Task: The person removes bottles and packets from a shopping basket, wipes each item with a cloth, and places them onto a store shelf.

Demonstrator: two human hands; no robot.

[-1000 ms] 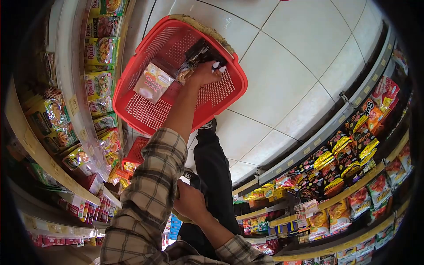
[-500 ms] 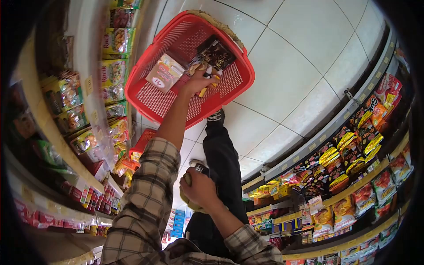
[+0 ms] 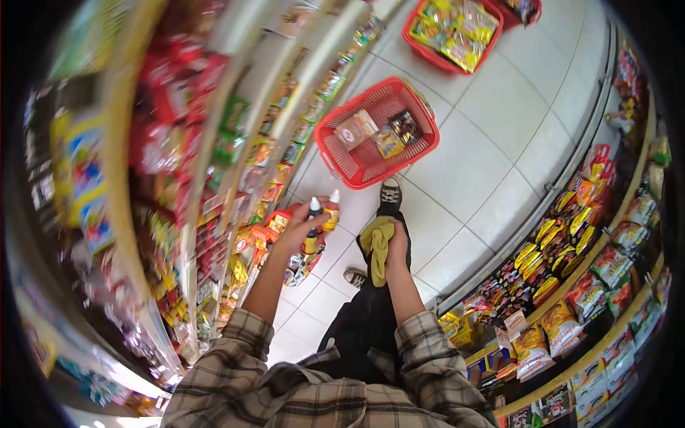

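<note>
Underfoot: white tiled floor [image 3: 499, 135], a shop aisle with packed shelves curving down the left of frame [image 3: 178, 178] and snack racks along the right edge [image 3: 592, 235]. Two red baskets on the floor: one upper centre [image 3: 377, 132] holding three packets, a fuller one at top [image 3: 451, 32]. Left hand [image 3: 300, 228], centre frame, fingers closed around two small bottles [image 3: 321, 217]. Right hand [image 3: 396, 246] just beside it, clenched on one yellow cloth [image 3: 377, 246].
</note>
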